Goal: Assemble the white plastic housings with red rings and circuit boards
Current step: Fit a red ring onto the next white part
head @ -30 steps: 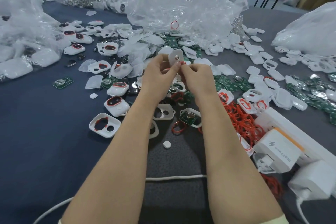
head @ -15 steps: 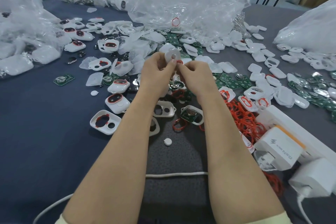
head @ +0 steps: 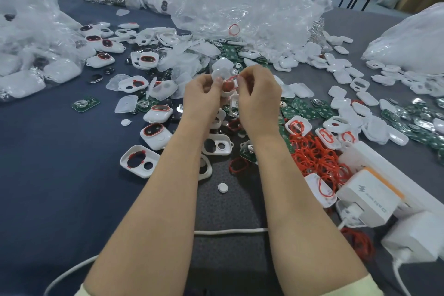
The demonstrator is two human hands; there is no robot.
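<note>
holding the white housing (head: 219, 74) pinched in my left grip (head: 200, 96), i have the red ring (head: 231, 80) pinched in my right grip (head: 258, 96), touching the housing's right side.

Two hands (head: 201, 94); one held housing (head: 219, 73); one held ring (head: 232, 78); two chargers (head: 367, 199).

Bare table (head: 48, 175) on our near left, easy way in. The right's blocked by the power strip (head: 384, 168) and chargers (head: 367, 197), with the ring pile (head: 314, 158) just beside them. Ahead, housings (head: 156, 136) are scattered everywhere, and bags (head: 240, 7) wall off the back. A cable (head: 230, 231) crosses the near middle.
</note>
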